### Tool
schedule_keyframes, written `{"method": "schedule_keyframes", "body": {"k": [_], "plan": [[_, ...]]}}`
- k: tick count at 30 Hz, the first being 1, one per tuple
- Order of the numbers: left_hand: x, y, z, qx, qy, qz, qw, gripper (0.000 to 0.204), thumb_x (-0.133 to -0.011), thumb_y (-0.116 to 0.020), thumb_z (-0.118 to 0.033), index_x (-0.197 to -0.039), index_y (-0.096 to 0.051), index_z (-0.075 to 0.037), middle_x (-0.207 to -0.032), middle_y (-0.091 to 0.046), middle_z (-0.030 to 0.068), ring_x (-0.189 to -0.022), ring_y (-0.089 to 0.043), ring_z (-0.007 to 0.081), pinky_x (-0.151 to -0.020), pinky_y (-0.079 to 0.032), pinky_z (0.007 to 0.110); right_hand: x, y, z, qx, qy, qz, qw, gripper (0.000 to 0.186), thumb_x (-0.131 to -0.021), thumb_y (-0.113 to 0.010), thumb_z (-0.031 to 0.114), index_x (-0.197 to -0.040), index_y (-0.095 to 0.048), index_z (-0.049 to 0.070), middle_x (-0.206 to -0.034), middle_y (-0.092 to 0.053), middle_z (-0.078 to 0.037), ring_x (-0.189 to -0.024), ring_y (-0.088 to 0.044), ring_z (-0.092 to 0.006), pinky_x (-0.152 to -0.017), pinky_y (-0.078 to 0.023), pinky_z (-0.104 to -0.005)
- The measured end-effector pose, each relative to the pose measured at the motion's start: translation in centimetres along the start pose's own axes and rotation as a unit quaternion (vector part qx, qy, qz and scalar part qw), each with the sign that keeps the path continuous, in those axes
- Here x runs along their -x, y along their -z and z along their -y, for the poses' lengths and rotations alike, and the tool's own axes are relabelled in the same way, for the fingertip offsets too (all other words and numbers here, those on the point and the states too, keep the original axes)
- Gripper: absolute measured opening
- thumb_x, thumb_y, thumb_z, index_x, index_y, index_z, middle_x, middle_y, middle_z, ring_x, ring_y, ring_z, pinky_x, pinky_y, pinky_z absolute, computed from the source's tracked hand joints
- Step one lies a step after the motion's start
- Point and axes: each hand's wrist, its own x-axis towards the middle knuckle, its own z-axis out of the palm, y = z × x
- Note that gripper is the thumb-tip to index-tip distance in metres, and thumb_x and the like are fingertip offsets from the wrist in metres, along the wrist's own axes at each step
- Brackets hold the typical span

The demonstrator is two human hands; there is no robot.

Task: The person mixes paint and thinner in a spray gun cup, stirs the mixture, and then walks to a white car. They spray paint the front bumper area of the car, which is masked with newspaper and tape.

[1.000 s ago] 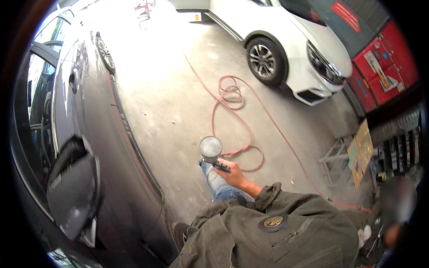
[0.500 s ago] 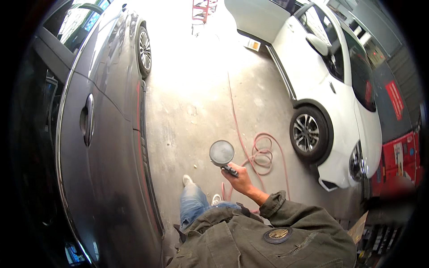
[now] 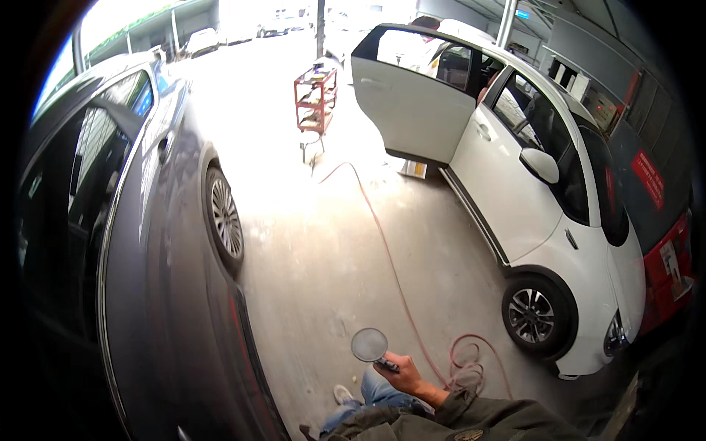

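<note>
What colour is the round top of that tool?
The round top is grey with a darker rim, best seen in the head view.

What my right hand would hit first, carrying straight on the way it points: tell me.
Pointing forward and left, the right hand, with the round-headed tool it holds leading, would probably first meet the dark car, near its wheel; depth is unclear in this single view.

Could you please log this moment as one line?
right hand: holds round-topped tool; left hand: not in view; left side: dark car; right side: white car, door open
</note>
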Motion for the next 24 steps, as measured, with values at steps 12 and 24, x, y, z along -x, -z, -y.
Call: {"method": "schedule_keyframes", "body": {"k": [12,24], "plan": [[-32.2,8.3,17.5,0.000,-0.110,0.006,0.994,0.013,-0.089,-0.055,-0.016,-0.092,-0.067,-0.011,-0.090,-0.068,0.0004,-0.085,-0.063,0.0139,-0.079,-0.048,0.031,-41.6,-0.5,-3.9,0.023,-0.049,0.071,0.996,0.041,-0.083,-0.070,0.014,-0.122,-0.060,0.005,-0.102,-0.064,-0.025,-0.097,-0.065,-0.0356,-0.076,-0.052,-0.0361],[-61.7,20.7,30.4,-0.033,-0.227,-0.036,0.973,0.014,-0.089,-0.056,-0.016,-0.092,-0.069,-0.012,-0.089,-0.069,-0.0009,-0.083,-0.065,0.0130,-0.077,-0.049,0.030,-79.4,-1.8,0.4,0.023,0.113,0.129,0.985,0.032,-0.085,-0.069,0.014,-0.115,-0.061,0.005,-0.086,-0.065,-0.022,-0.078,-0.065,-0.0372,-0.066,-0.051,-0.0350]]}}
